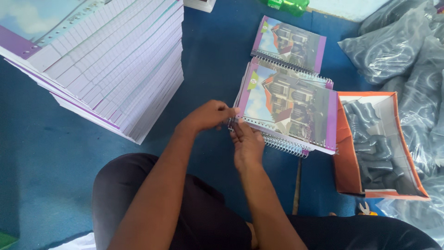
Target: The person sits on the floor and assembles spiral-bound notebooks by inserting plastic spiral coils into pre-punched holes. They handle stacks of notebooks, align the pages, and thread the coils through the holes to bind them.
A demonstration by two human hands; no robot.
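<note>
Purple-bordered notebook (pixel 291 104), orange box (pixel 344 157)

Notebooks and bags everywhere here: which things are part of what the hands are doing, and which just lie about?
In use:
left hand
right hand
top notebook
its spiral wire

Lying about:
tall stack of unbound pages
orange box of coils
plastic bags
far notebook

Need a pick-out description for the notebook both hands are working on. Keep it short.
Start at the orange box of grey coils on the blue floor at right; just left of it lies a small pile of spiral notebooks. The one meant is the top notebook, its near-left corner held by the left hand and right hand. A separate notebook lies farther away, untouched.
</note>
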